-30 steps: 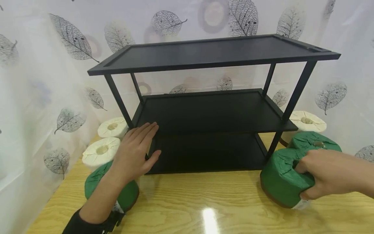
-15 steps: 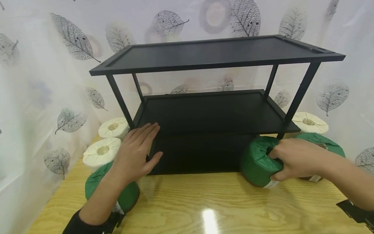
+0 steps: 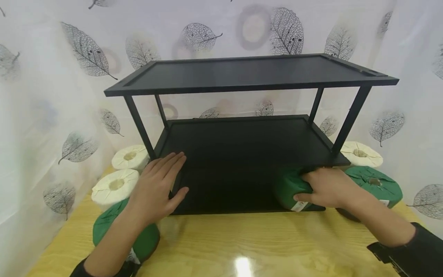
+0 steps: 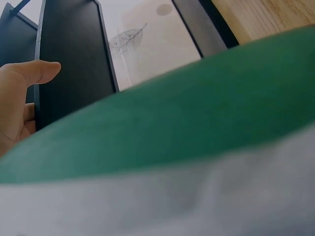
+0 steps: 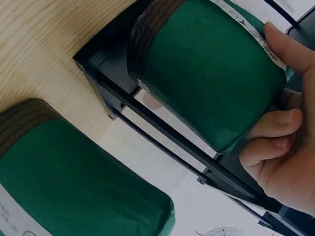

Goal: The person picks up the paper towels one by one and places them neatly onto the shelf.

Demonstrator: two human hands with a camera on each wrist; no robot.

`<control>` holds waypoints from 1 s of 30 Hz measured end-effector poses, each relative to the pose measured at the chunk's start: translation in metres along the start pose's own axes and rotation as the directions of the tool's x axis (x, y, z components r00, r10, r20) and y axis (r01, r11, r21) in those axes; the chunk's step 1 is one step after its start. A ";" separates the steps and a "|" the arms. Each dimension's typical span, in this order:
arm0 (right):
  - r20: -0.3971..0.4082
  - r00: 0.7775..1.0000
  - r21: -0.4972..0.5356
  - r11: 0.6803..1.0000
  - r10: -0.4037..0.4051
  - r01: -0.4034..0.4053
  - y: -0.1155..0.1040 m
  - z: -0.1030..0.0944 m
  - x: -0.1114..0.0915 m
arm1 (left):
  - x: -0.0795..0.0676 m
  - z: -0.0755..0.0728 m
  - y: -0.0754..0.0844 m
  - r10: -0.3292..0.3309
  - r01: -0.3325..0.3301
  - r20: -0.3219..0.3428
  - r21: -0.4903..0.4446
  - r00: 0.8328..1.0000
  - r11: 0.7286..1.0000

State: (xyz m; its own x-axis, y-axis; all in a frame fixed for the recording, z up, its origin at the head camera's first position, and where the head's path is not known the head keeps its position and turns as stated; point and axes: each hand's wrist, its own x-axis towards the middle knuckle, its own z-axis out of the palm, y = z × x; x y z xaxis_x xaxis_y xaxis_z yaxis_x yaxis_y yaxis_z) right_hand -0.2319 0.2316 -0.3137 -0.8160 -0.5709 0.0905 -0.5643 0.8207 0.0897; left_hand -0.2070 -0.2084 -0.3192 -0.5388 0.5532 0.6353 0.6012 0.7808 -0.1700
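A black three-tier shelf rack (image 3: 238, 140) stands on a wooden table. My right hand (image 3: 327, 187) pinches a green-wrapped paper roll (image 3: 290, 188) by its top, thumb on the outside near a white label. That roll is over the right end of the bottom tier, under the middle shelf, which hides part of it. In the right wrist view the held roll (image 5: 211, 73) shows its dark lower band. My left hand (image 3: 157, 186) rests by the rack's front left post with its fingers straight, holding nothing. Beneath its forearm another green roll (image 3: 145, 240) sits on the table.
Two white-wrapped rolls (image 3: 115, 186) stand left of the rack. At its right are a white roll (image 3: 361, 154) and a green roll (image 3: 375, 184). A leaf-print curtain (image 3: 79, 115) hangs behind. The wooden table (image 3: 221, 242) extends in front.
My right hand has carried the green roll leftward from beside the other green roll into the rack's lower tier. The left hand has kept its place; the head view has tilted slightly up.
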 end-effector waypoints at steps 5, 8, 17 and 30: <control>-0.080 0.997 0.005 1.000 -0.004 0.004 -0.003 0.008 0.008 | -0.003 -0.001 -0.001 0.004 -0.004 0.005 -0.001 1.000 1.000; -0.156 0.988 0.004 1.000 -0.013 0.014 -0.005 0.010 0.012 | -0.002 -0.001 -0.001 0.007 -0.007 -0.004 -0.007 1.000 1.000; -0.270 0.963 -0.005 1.000 0.011 -0.013 -0.009 0.019 0.014 | 0.000 -0.001 0.000 -0.006 0.006 0.009 -0.012 1.000 1.000; -0.226 0.970 0.060 0.995 0.093 -0.082 -0.002 0.031 0.017 | 0.002 -0.005 0.002 -0.012 0.012 0.057 -0.003 0.998 1.000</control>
State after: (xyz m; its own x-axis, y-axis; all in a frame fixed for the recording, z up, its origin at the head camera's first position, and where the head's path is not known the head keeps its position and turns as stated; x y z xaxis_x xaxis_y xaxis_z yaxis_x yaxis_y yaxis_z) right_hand -0.2480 0.2207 -0.3427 -0.8155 -0.4819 0.3204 -0.5022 0.8645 0.0221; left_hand -0.2043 -0.2073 -0.3147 -0.5788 0.5593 0.5934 0.5963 0.7867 -0.1599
